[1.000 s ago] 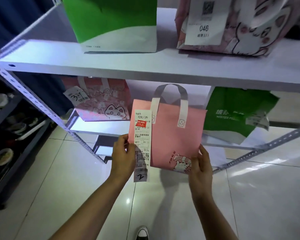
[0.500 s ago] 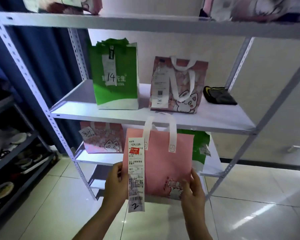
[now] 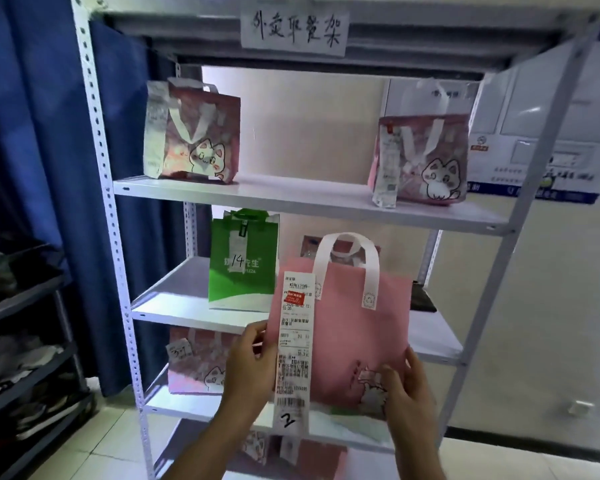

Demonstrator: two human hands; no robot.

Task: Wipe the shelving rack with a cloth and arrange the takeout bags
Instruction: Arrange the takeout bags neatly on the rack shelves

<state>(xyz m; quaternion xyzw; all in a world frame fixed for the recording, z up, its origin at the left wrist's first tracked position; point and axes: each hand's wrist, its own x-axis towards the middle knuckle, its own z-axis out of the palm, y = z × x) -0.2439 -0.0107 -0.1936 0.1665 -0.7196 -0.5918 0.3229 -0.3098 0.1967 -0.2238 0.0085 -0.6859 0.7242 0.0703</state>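
Note:
I hold a pink takeout bag [image 3: 347, 327] with white handles upright in front of the white shelving rack [image 3: 291, 199]. A long receipt [image 3: 293, 344] marked "2" hangs down its front. My left hand [image 3: 246, 368] grips the bag's lower left edge beside the receipt. My right hand [image 3: 407, 386] holds its lower right corner. A dark cloth [image 3: 423, 299] lies on the middle shelf, partly hidden behind the bag.
Two cat-print bags [image 3: 194, 133] [image 3: 426, 157] stand on the upper shelf. A green bag [image 3: 243, 261] marked "14" sits on the middle shelf, another cat bag [image 3: 194, 362] below. A blue curtain [image 3: 39, 168] and dark rack [image 3: 18, 341] are at left.
The pink bag has risen from the lower shelf level to in front of the middle shelf. My view has tilted up, so the rack's upper shelves and its paper sign show.

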